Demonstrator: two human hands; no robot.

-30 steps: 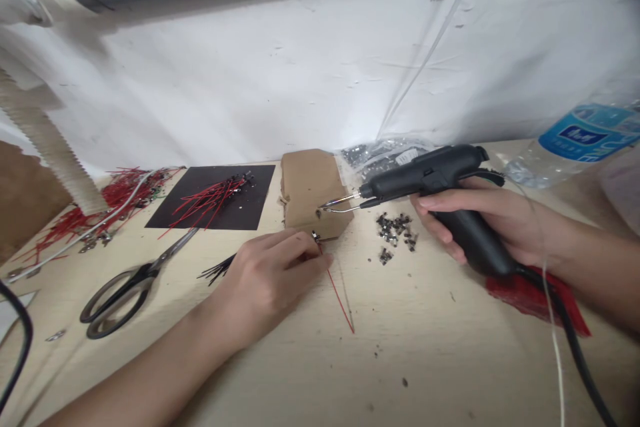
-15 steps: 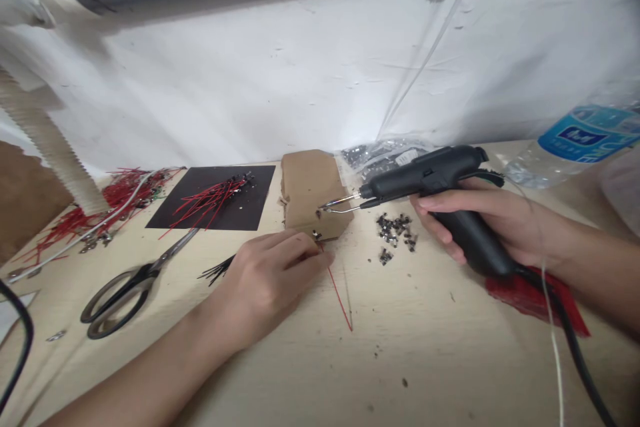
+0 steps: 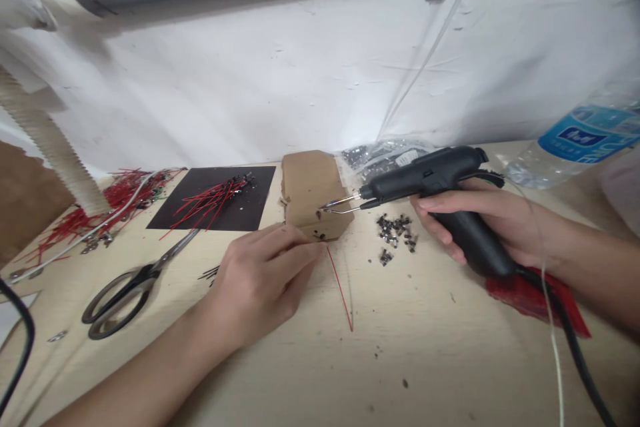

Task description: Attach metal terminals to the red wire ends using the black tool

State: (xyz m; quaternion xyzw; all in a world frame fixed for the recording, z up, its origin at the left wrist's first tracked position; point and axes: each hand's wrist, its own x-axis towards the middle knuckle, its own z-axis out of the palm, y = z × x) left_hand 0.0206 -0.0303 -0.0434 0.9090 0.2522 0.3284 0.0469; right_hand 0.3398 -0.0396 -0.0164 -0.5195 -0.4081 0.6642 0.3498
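My right hand [image 3: 480,220] is wrapped round the grip of a black soldering gun [image 3: 425,177], its metal tip resting on a brown cardboard block [image 3: 310,190]. My left hand [image 3: 260,277] pinches the top end of a thin red wire [image 3: 340,287] at the block's near edge, fingers pressed together. The wire trails toward me on the table. A small pile of dark metal parts [image 3: 395,230] lies just below the gun's barrel.
Scissors [image 3: 130,283] lie to the left, beside a black mat [image 3: 215,197] with several red wires. More red wires [image 3: 90,213] are heaped at far left. A water bottle [image 3: 575,140], a bag of parts [image 3: 380,153] and a red sheet [image 3: 535,297] sit right.
My left hand has shifted slightly up and left, bringing the wire's end against the cardboard block. The right hand and soldering gun have stayed put.
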